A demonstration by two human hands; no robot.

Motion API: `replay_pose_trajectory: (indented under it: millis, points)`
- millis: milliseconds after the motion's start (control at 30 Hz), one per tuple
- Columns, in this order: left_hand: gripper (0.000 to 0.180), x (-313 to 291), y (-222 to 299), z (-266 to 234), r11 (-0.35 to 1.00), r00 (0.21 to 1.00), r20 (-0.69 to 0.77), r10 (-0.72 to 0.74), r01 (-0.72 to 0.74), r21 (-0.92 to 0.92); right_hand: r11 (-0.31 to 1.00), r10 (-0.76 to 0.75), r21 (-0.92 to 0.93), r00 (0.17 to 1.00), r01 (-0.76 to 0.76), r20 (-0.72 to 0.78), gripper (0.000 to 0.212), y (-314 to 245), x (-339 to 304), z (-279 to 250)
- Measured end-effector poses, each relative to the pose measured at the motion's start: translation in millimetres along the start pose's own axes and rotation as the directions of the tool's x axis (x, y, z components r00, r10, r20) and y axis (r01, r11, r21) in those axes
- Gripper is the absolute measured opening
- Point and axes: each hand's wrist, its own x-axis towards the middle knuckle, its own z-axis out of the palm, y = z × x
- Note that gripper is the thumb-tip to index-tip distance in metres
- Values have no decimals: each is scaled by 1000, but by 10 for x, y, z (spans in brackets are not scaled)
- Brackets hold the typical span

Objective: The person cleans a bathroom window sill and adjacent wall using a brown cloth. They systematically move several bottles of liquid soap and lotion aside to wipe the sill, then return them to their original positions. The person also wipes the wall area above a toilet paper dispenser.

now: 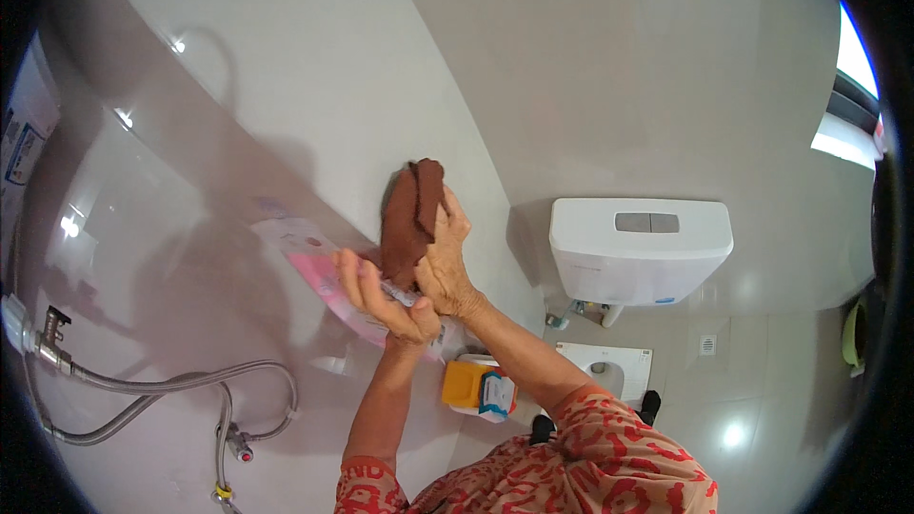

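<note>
A brown cloth [407, 221] is bunched up and folded over, held against the pale wall. My right hand [446, 257] is closed round the cloth's right side and lower end. Just below and to the left, my left hand [395, 309] has curled fingers, with a whitish printed strip between them and the thumb. That strip seems to belong to a clear and pink plastic packet [324, 276], which extends up and left behind the hand. The two hands touch or nearly touch; what lies between them is partly hidden.
Braided metal hoses [171, 384] and a valve [52, 343] are at the lower left. A white cistern [643, 252] hangs at right above a squat toilet [609, 366]. A yellow container [465, 384] stands below my hands. A green basin [850, 335] is at the far right.
</note>
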Motion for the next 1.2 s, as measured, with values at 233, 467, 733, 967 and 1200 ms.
replay_pose_trajectory:
  millis: [233,467,733,967,1200]
  points:
    - [64,-234,-62,247,985,991,119,65,-83,153,910,391,-82,907,-407,-158,55,852,-742,69]
    - [61,-228,-113,290,956,983,97,157,-176,233,680,662,-245,722,-691,-200,38,1597,-1614,134]
    - [58,-225,-90,302,938,985,48,165,-172,300,757,633,-36,746,-652,-207,45,1480,-1306,68]
    - [58,-247,-107,329,951,990,-12,139,-131,279,995,54,82,998,-51,-37,34,435,-146,-100]
    - [58,-298,-155,298,950,986,12,167,-164,264,993,96,-59,989,-103,-116,53,1132,-80,10]
